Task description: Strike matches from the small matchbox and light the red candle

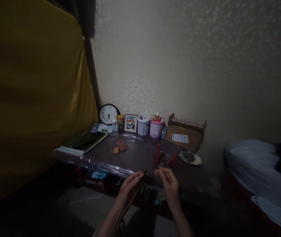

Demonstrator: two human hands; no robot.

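Observation:
My left hand [129, 189] is closed, pinching a small flat brown piece with a dark edge [142, 174] between thumb and fingers. Its kind is too dim to make out. Facing it, my right hand [170, 184] pinches a thin pale stick [156, 171] that looks like a matchstick. The two hands are apart, over the front edge of the table. Just beyond my right hand is a plate [163, 160] of dark bits, with an upright red candle [157, 153] and a second, tilted red candle [174, 159]. Neither candle shows a flame.
On the table [135, 154] lie brown squares [122, 145] and a large book [81, 144]. A second plate [188, 156] holds dark bits and pale sticks. Along the wall stand a clock [109, 114], a framed panda picture [130, 123], tubs [143, 126] and a cardboard box [184, 133].

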